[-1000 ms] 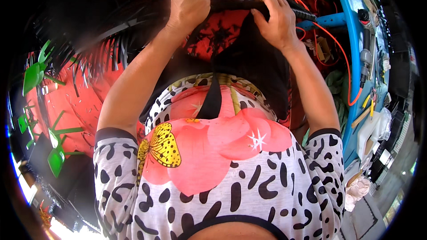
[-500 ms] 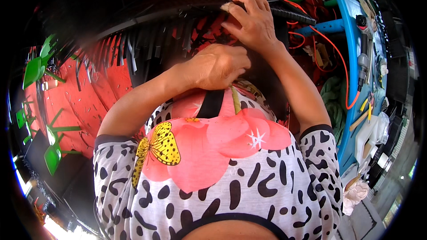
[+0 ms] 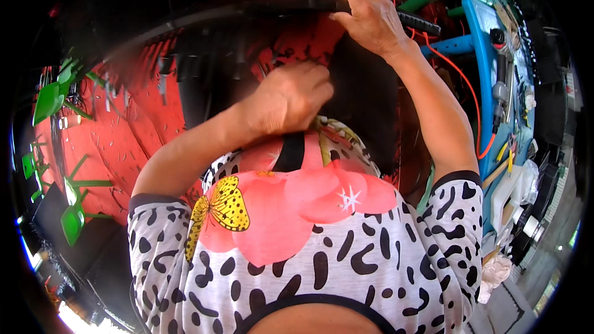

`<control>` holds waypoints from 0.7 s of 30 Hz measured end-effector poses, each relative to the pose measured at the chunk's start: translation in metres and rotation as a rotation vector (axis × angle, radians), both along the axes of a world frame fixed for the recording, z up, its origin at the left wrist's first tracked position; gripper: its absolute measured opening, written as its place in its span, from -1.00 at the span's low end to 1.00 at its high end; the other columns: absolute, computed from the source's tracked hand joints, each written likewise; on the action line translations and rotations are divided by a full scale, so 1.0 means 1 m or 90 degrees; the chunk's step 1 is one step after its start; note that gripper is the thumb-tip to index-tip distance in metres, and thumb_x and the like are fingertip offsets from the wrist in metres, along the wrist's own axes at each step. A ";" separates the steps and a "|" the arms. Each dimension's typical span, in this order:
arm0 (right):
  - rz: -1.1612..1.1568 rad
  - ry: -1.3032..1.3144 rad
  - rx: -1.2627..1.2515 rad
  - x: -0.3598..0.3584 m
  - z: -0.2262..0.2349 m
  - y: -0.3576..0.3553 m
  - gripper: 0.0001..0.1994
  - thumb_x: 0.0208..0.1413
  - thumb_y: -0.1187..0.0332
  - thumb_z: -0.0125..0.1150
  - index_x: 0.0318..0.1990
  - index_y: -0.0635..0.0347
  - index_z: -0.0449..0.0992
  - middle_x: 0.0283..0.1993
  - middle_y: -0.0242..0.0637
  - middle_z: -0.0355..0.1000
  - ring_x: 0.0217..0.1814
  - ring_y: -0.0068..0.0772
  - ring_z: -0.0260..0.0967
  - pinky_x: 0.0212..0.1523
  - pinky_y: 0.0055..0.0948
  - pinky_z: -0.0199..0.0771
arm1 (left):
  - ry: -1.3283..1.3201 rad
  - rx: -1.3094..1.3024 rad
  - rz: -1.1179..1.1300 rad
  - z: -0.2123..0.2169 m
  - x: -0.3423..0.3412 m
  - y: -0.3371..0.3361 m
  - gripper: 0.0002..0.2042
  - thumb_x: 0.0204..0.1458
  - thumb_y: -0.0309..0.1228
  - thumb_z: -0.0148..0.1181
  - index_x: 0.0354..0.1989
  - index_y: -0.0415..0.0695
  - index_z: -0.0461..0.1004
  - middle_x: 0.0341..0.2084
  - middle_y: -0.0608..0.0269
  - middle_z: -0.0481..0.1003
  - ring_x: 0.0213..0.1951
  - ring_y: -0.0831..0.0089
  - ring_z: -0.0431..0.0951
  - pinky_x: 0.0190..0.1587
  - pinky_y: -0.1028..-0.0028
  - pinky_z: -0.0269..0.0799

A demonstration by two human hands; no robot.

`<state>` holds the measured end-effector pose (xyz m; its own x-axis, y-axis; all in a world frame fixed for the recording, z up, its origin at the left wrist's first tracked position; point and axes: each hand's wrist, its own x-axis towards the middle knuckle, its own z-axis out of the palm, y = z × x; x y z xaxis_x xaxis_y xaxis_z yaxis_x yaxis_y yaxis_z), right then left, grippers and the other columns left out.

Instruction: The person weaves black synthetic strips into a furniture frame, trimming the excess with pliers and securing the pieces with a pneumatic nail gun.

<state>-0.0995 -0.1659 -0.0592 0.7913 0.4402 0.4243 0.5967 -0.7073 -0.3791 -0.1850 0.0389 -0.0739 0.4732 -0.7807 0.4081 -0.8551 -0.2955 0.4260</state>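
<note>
bar (image 3: 291, 4) lies within loosely spread right grip (image 3: 375, 21); left grip (image 3: 292, 96) clenched, contents unclear.

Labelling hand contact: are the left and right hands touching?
Apart. The head view plainly shows a dark gap between the left hand and the right hand.

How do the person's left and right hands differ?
The left hand is curled; the right hand is open. The left hand is near the shirt, while the right hand is farther out, by a long black strip. Both are ungloved.
</note>
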 end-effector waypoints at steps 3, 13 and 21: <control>0.044 0.066 -0.023 0.009 0.061 0.014 -0.49 -0.04 0.50 0.31 0.07 0.32 0.23 -0.09 0.08 0.45 -0.07 0.08 0.48 -0.17 -0.12 0.47 | -0.020 -0.051 0.042 0.020 0.000 0.001 -0.80 -0.26 -0.64 0.22 -0.38 -0.23 0.45 -0.38 0.10 0.45 -0.33 0.13 0.53 -0.31 0.29 0.50; -0.086 -0.064 -0.026 0.072 0.099 -0.049 -0.66 -0.03 0.39 0.34 -0.13 0.25 0.36 -0.16 -0.05 0.48 -0.08 0.02 0.46 -0.11 -0.17 0.45 | -0.121 -0.127 0.108 0.046 0.047 0.015 -0.83 -0.21 -0.69 0.22 -0.40 -0.24 0.44 -0.43 0.09 0.46 -0.39 0.07 0.51 -0.36 0.25 0.47; -0.154 -0.320 -0.147 0.076 0.127 -0.037 -0.55 -0.11 0.36 0.40 -0.04 0.09 0.35 -0.09 -0.24 0.35 -0.04 -0.06 0.36 -0.07 -0.15 0.37 | -0.103 -0.126 0.098 0.037 0.048 0.011 -0.85 -0.17 -0.64 0.23 -0.38 -0.26 0.46 -0.41 0.04 0.48 -0.37 0.05 0.52 -0.31 0.25 0.49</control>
<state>-0.0239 -0.2029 0.0677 0.6078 0.3980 0.6871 0.4747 -0.8758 0.0874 -0.1373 0.0496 -0.0371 0.4966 -0.6017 0.6255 -0.8679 -0.3520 0.3505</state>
